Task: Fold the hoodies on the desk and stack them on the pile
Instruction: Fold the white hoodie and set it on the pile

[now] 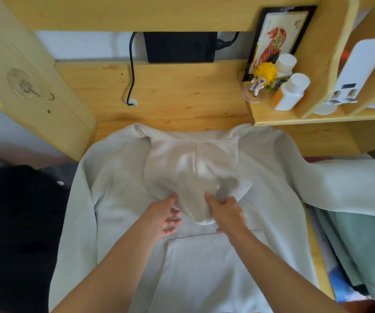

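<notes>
A pale grey hoodie (pixel 118 199) lies front up on the wooden desk (pixel 182 96), its kangaroo pocket near me. Its hood (pixel 193 172) is folded down over the chest. My left hand (pixel 165 216) touches the hood's lower left edge with its fingers loosely spread. My right hand (pixel 226 211) grips the hood's lower right edge, thumb on top. The right sleeve (pixel 351 181) stretches off over the desk's right side. The left sleeve hangs down the desk's left edge.
A black garment (pixel 17 222) lies heaped at the left. Folded greenish clothes (pixel 362 249) sit at the right. A shelf (pixel 279 118) at the back right holds white bottles (pixel 291 92), a figurine (pixel 262 77) and a framed picture. A black power adapter (pixel 179 47) and cable sit at the back.
</notes>
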Motion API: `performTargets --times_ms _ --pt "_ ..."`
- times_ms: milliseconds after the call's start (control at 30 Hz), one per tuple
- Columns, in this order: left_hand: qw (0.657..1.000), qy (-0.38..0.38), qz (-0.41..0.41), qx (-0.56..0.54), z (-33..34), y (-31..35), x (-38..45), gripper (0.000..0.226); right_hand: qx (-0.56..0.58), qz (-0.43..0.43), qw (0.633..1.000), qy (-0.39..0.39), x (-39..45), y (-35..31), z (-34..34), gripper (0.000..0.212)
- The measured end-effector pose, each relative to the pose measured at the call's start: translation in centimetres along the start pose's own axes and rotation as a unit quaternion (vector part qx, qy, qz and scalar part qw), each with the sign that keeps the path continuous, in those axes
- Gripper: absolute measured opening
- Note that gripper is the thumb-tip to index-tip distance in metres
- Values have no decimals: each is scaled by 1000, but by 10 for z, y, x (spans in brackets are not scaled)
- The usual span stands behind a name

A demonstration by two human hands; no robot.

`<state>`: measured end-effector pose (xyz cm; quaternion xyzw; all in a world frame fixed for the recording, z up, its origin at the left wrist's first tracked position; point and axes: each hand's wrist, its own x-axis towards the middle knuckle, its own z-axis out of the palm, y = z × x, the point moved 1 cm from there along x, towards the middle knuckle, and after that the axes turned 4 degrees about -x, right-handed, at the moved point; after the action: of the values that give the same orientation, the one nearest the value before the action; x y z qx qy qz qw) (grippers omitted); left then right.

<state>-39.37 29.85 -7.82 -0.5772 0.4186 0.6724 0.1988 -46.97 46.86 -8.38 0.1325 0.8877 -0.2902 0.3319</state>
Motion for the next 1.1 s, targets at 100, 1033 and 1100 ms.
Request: performTargets --times_ms 100,1033,1100 --pt "999 5 19 29 5 -12 2 12 -75 -45 996 -30 -12 4 13 23" --pt "963 71 147 -213 -12 -7 11 22 522 84 849 8 50 20 -60 43" --pt "966 122 135 -184 -9 -14 8 10 444 88 887 92 48 23 -56 48"
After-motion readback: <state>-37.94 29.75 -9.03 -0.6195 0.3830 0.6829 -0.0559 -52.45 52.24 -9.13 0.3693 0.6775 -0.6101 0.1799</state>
